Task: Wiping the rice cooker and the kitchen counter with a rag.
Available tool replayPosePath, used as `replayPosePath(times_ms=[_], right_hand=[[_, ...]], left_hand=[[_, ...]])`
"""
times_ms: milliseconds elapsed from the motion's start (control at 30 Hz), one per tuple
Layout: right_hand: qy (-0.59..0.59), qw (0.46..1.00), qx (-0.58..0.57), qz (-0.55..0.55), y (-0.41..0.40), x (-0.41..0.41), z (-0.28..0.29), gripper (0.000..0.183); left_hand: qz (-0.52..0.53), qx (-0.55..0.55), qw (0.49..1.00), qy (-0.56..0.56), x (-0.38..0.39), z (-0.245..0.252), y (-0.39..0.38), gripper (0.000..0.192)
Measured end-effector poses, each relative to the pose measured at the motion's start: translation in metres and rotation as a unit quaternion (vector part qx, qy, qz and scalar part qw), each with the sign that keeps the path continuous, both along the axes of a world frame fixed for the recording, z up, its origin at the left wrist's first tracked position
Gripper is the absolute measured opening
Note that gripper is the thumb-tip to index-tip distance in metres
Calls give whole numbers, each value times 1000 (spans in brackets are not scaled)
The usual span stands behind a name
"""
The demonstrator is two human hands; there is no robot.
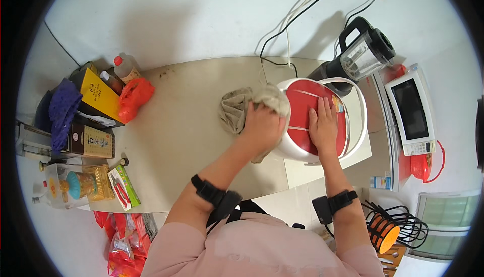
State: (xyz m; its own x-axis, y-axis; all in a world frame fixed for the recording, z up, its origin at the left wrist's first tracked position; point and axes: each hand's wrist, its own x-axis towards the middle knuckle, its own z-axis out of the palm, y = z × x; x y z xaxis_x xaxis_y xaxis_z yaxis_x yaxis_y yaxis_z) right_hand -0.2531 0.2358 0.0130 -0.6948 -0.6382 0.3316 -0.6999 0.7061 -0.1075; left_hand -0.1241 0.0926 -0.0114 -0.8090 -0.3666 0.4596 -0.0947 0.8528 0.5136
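Observation:
My left hand [263, 127] grips a bunched grey-beige cloth [236, 110] and presses part of it against the left side of a rice cooker [298, 146]. The rest of the cloth lies crumpled on the countertop. The cooker has a white body, a red lid [300, 107] and a raised white carrying handle [363, 107]. Flat on that lid rests my right hand [325, 125], holding nothing, its thumb spread from the fingers. A colourful sticker [337, 104] is beside its fingertips. The cooker's left wall is partly hidden by the cloth.
Behind the cooker stands a blender [359, 57], with cables [287, 27] hanging down the wall. A microwave [410, 105] is at right. Boxes [100, 95], bottles [126, 71] and a red plastic bag [136, 97] crowd the left of the countertop [181, 125].

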Motion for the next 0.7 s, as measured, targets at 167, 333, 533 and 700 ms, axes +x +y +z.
replayPosePath(times_ms=[167, 333, 533, 700], right_hand=[[25, 999, 16, -36, -8, -7, -4, 50], [20, 997, 18, -68, -14, -3, -3, 49], [-4, 994, 29, -101, -17, -2, 3, 49], [-4, 995, 30, -97, -15, -3, 2, 50]], left_hand=[[1, 73, 979, -192, -54, 29, -48, 41], [-59, 104, 982, -144, -50, 18, -51, 42], [-186, 61, 969, 148, -5, -24, -34, 35], [-137, 427, 882, 146, 73, -83, -6, 28]])
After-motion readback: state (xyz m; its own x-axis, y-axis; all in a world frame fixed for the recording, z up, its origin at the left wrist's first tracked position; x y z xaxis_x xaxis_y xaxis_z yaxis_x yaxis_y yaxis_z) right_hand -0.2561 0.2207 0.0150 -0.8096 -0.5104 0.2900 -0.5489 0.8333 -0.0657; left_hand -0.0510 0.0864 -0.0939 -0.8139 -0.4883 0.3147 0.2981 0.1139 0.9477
